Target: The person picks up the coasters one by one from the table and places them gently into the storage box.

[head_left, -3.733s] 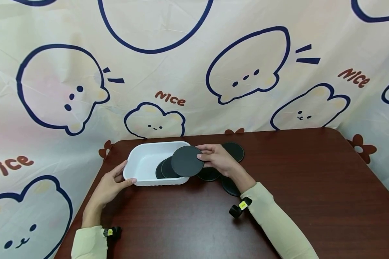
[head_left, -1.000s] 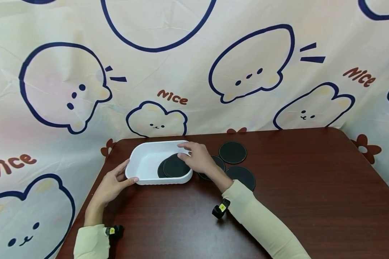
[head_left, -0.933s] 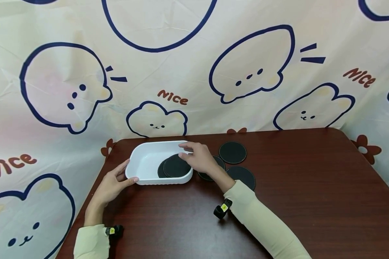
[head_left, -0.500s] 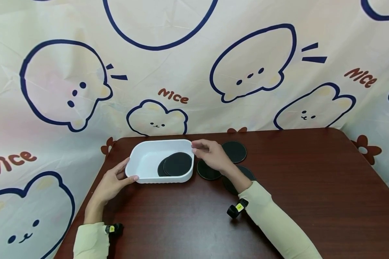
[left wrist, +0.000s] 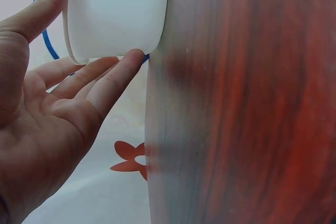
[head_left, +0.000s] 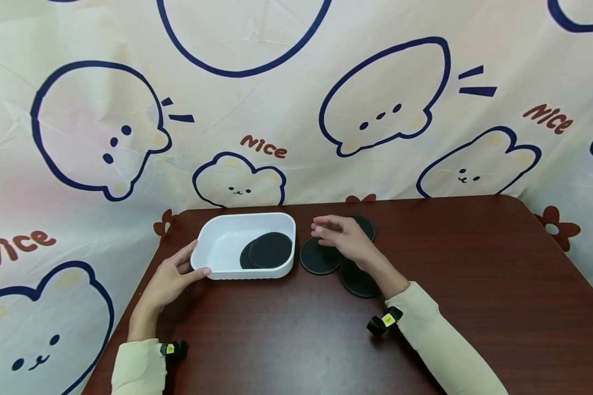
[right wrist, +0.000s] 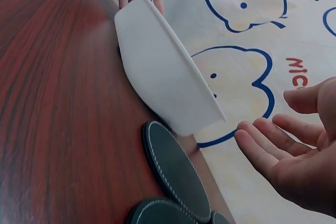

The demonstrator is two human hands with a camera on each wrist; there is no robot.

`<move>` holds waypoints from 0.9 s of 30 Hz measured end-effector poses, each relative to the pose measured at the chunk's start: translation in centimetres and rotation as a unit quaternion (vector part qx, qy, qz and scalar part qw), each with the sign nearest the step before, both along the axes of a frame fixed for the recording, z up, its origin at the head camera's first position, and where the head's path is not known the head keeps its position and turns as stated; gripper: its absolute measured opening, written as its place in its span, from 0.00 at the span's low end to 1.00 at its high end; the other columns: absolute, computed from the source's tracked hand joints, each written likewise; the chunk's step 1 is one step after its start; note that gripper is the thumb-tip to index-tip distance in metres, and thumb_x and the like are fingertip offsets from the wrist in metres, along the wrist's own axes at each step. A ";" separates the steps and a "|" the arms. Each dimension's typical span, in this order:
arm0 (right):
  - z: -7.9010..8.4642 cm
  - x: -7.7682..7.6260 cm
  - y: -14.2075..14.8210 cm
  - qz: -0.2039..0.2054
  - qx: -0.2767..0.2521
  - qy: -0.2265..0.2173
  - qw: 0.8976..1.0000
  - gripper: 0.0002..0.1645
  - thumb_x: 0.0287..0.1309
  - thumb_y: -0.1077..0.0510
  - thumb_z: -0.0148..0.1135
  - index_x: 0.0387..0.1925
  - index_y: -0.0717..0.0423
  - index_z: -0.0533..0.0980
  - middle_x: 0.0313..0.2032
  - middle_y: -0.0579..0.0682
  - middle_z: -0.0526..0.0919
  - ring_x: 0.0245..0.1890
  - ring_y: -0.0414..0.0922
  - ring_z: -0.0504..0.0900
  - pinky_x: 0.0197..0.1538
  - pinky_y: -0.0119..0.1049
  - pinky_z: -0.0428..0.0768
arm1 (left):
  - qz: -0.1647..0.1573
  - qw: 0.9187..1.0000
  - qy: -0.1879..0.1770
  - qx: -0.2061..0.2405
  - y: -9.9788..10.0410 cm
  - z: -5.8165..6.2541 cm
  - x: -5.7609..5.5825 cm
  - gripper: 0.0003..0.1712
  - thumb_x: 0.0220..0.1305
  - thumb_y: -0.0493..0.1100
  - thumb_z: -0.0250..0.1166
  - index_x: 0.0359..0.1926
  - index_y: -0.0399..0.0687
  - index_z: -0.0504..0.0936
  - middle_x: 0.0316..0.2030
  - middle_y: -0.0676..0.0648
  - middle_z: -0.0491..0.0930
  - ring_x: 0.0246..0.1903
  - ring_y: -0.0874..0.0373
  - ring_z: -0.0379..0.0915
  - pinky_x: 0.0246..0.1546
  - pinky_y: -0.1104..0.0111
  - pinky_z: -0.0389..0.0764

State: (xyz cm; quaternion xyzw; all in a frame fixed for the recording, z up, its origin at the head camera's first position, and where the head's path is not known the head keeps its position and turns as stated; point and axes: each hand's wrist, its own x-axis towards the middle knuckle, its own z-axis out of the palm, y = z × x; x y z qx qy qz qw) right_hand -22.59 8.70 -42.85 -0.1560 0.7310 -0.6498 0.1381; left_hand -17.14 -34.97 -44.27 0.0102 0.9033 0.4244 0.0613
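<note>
A white plastic tray (head_left: 222,271) sits at the table's back left. At its left end, my left hand (head_left: 169,280) grips it, thumb over the near rim and fingers against the side; the left wrist view shows that hand (left wrist: 68,103) at the tray corner (left wrist: 118,14). Overlapping black round coasters (head_left: 272,250) lie in its right half. My right hand (head_left: 348,241) hovers with nothing in it above more coasters on the table: one at left (head_left: 319,258), one nearer (head_left: 358,281), one farther (head_left: 365,225) and partly covered. Pale stitching edges a coaster (right wrist: 178,171) in the right wrist view.
The dark brown wooden table (head_left: 474,285) stretches to the right and toward the front. A cream cloth (head_left: 296,109) printed with cartoon bears hangs behind the table and along its left side.
Earlier, my right hand lowered a coaster into the tray and let it go there. Since then it has drawn back rightward, over the coasters on the table. My left hand stays at the tray.
</note>
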 end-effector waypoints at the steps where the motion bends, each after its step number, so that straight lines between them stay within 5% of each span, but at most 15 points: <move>1: -0.1 0.0 0.3 0.000 -0.001 -0.001 1.000 0.29 0.81 0.55 0.58 0.75 0.64 0.70 0.71 0.66 0.78 0.69 0.59 0.83 0.67 0.48 0.84 | 0.000 1.000 0.001 -0.001 0.0 0.0 0.0 0.57 0.70 0.52 0.75 0.87 0.47 0.49 0.81 0.29 0.61 0.72 0.33 0.72 0.64 0.52 0.78; 15: -1.3 0.3 3.8 -0.007 -0.018 -0.036 0.999 0.31 0.81 0.54 0.59 0.76 0.65 0.68 0.72 0.67 0.77 0.69 0.59 0.83 0.66 0.46 0.85 | 0.001 1.000 -0.002 -0.002 -0.1 -0.2 -0.1 0.57 0.71 0.52 0.74 0.87 0.47 0.49 0.81 0.30 0.60 0.73 0.33 0.72 0.64 0.52 0.78; 27: -2.4 1.0 7.9 -0.029 0.019 -0.045 0.998 0.37 0.80 0.51 0.61 0.78 0.67 0.65 0.72 0.72 0.75 0.68 0.60 0.83 0.68 0.48 0.82 | 0.001 1.000 0.002 -0.005 0.1 -0.1 0.1 0.57 0.70 0.52 0.74 0.87 0.46 0.49 0.81 0.29 0.60 0.72 0.32 0.73 0.64 0.51 0.78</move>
